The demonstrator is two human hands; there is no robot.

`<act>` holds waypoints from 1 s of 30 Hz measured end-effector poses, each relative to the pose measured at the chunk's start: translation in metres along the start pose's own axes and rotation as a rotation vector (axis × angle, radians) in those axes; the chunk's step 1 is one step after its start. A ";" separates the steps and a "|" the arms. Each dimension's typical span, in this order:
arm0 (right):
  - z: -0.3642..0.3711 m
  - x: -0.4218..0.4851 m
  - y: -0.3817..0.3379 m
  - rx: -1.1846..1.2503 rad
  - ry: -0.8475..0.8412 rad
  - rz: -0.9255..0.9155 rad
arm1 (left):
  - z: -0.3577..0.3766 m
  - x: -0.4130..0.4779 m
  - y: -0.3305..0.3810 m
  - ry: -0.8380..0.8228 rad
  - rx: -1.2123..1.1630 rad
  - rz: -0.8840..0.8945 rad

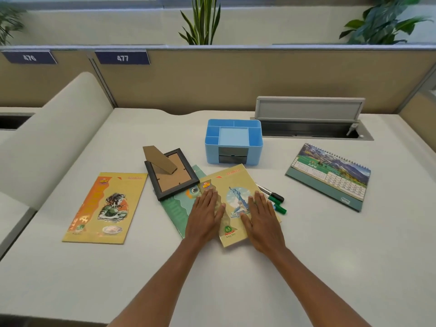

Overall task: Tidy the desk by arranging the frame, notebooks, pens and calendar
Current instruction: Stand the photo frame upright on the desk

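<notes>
A yellow notebook with a statue picture (232, 182) lies mid-desk, partly over a green notebook (175, 205). My left hand (205, 215) rests flat across both, fingers apart. My right hand (262, 219) lies flat on the yellow notebook's right side. A dark picture frame (171, 173) lies face down on the green notebook, its cardboard stand sticking up. Another yellow-orange notebook (105, 207) lies to the left. Several pens (274, 199) stick out from under the yellow notebook at the right. A desk calendar (330, 175) lies flat at the far right.
A blue desk organizer (233, 141) stands behind the notebooks. An open cable tray with a raised grey lid (309, 109) sits at the back right. Beige partition walls (212, 79) close off the back, and a white divider (54, 135) bounds the left.
</notes>
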State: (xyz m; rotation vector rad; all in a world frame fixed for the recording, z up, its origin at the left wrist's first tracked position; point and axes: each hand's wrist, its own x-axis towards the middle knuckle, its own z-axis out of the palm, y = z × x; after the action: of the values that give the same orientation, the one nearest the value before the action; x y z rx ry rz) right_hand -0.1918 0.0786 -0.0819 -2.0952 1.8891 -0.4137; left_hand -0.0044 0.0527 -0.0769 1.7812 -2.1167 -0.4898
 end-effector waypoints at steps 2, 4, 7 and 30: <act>-0.010 0.005 -0.004 0.053 0.043 -0.014 | -0.010 0.000 0.001 0.052 -0.048 -0.002; -0.022 0.013 -0.008 0.113 0.103 -0.025 | -0.023 -0.002 -0.001 0.185 -0.091 -0.033; -0.040 0.034 -0.017 0.222 0.114 -0.053 | -0.045 -0.004 -0.013 0.456 -0.094 -0.115; 0.015 0.149 -0.156 -0.065 -0.253 -0.034 | -0.072 0.010 -0.154 0.201 0.019 -0.136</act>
State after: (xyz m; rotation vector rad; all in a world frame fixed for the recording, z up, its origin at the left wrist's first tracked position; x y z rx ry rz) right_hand -0.0287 -0.0535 -0.0311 -2.1091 1.7442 -0.0885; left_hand 0.1612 0.0147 -0.0841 1.9073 -1.8799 -0.3109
